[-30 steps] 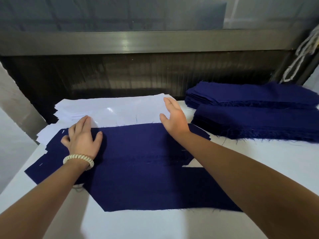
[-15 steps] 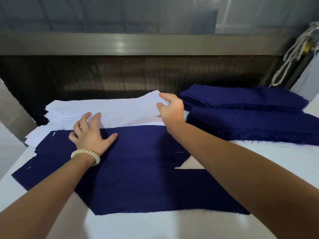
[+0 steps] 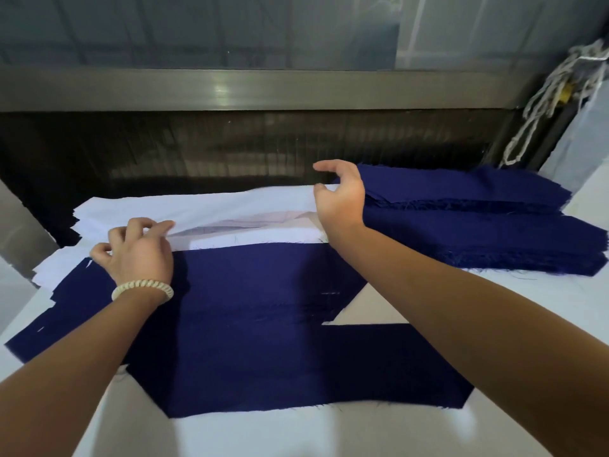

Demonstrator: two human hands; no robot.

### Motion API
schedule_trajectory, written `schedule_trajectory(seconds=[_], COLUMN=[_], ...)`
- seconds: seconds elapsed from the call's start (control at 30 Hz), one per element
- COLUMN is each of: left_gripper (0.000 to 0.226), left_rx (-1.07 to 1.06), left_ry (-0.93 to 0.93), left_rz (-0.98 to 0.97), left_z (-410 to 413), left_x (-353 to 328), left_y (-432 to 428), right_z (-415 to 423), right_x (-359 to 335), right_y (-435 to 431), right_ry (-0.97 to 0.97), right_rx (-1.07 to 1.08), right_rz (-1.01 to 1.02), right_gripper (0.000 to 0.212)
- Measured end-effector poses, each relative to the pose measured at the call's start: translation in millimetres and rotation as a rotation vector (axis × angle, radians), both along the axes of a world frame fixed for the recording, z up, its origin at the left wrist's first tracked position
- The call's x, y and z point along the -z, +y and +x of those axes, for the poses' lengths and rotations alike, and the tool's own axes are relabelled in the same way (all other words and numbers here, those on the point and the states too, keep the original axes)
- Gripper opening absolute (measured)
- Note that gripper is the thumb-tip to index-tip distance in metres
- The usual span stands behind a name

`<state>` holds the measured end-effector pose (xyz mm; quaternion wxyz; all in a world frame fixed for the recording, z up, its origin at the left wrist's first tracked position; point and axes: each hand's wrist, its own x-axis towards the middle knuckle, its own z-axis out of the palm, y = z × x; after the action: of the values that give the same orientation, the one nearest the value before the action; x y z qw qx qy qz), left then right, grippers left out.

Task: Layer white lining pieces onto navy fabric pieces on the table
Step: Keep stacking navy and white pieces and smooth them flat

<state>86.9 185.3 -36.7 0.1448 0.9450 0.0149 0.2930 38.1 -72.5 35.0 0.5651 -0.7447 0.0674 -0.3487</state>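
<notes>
Navy piece (image 3: 257, 324) lies flat on table (image 3: 329, 433), nearest the person; no lining on it yet. Top lining sheet (image 3: 230, 206) partly raised off white stack (image 3: 263, 237) just behind the navy piece, a gap showing beneath. Left hand (image 3: 138, 255), fingers curled, pinches its near edge; right hand (image 3: 341, 199) pinches its far right corner, forefinger standing free. Judgement: this pair begun, sheet not yet carried over or aligned. Navy stack (image 3: 461, 219) at right is thick, so many pairs appear left; it sits just beside the right hand. Rope (image 3: 543, 94) hangs well apart
</notes>
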Motion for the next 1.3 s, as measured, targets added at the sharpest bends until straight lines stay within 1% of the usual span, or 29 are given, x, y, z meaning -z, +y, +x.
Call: schedule_trajectory(seconds=[0.07,0.23,0.33,0.4,0.5,0.6,0.67,0.73,0.8,0.9,1.0,1.1,1.2,1.3], left_gripper=[0.028,0.031,0.031,0.026,0.027,0.02,0.037,0.052,0.057,0.06,0.049,0.037,0.017,0.022], left_rx=[0.014,0.164,0.221,0.299,0.477,0.598,0.638,0.672,0.704,0.747,0.779,0.848,0.916,0.903], left_ry=[-0.011,-0.146,-0.2,-0.229,-0.249,-0.247,-0.223,-0.219,-0.22,-0.175,-0.147,-0.151,-0.099,-0.017], left_rz=[-0.059,-0.009,0.046,0.084,0.142,0.239,0.254,0.269,0.296,0.262,0.245,0.323,0.326,0.288], left_z=[-4.3,-21.8,-34.3,-44.9,-65.3,-85.6,-94.9,-102.4,-108.4,-114.3,-118.0,-118.8,-120.9,-125.2], left_x=[3.3,4.8,3.8,2.1,1.5,5.8,10.6,14.8,19.5,22.5,22.7,22.5,22.6,21.2], left_y=[2.1,-2.5,-1.8,0.8,5.5,9.8,14.0,19.2,24.8,32.2,36.0,37.4,38.0,37.2], right_z=[-4.4,-23.9,-38.0,-52.4,-80.3,-107.9,-123.3,-137.6,-148.8,-158.7,-165.9,-171.1,-172.1,-169.2], right_x=[2.0,14.9,22.1,30.4,49.3,65.7,74.2,79.7,82.6,82.8,83.1,84.9,88.2,90.4], right_y=[-11.3,-39.4,-54.6,-63.9,-74.3,-80.0,-81.6,-82.5,-84.6,-90.4,-96.2,-98.7,-99.3,-99.7], right_ry=[0.037,0.142,0.212,0.259,0.335,0.42,0.43,0.4,0.376,0.37,0.349,0.339,0.379,0.447], right_rx=[-0.004,0.036,0.058,0.053,0.039,0.037,0.042,0.045,0.048,0.049,0.078,0.088,0.082,0.085], right_rz=[-0.011,-0.106,-0.048,-0.017,-0.064,-0.062,-0.074,-0.103,-0.093,-0.077,-0.098,-0.088,-0.088,-0.121], right_gripper=[0.03,0.03,0.034,0.037,0.036,0.032,0.033,0.037,0.038,0.036,0.035,0.034,0.03,0.028])
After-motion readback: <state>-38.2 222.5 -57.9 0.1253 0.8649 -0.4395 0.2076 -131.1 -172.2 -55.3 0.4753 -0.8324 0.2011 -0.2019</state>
